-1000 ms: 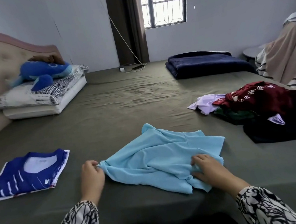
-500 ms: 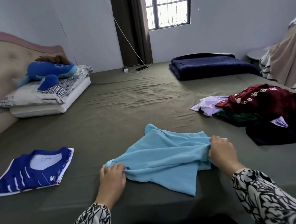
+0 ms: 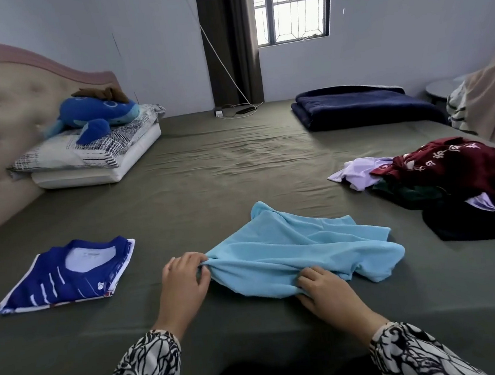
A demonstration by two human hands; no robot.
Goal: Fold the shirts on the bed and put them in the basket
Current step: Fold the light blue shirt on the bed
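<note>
- Gripping the light blue shirt (image 3: 302,252) at two places: left hand (image 3: 184,281) bunches its left corner between curled fingers and thumb; right hand (image 3: 327,290) pinches the near hem, fingers curled into the cloth.
- Light blue shirt lies crumpled, not yet folded, on the olive bed sheet (image 3: 209,185), near the front edge of the bed, between the two hands.
- Writing: maroon shirt (image 3: 451,163) on top of the unfolded clothes pile (image 3: 461,195) carries pale characters, not readable. Folded blue shirt (image 3: 66,275) shows a small neck label and a small white mark near its hem; neither legible.
- Folded blue shirt lies flat, left of the left hand, well apart from the light blue one.
- Clothes pile sits right of the light blue shirt, apart from it; a pale lilac garment (image 3: 357,172) sticks out at its left side.
- Far side: navy folded blanket (image 3: 363,108); blue plush toy (image 3: 97,111) on stacked pillows (image 3: 93,160) against the padded headboard (image 3: 4,121).
- Phone with white cable (image 3: 238,112) lies on the sheet below the window (image 3: 291,5).
- Basket not seen in this view.
</note>
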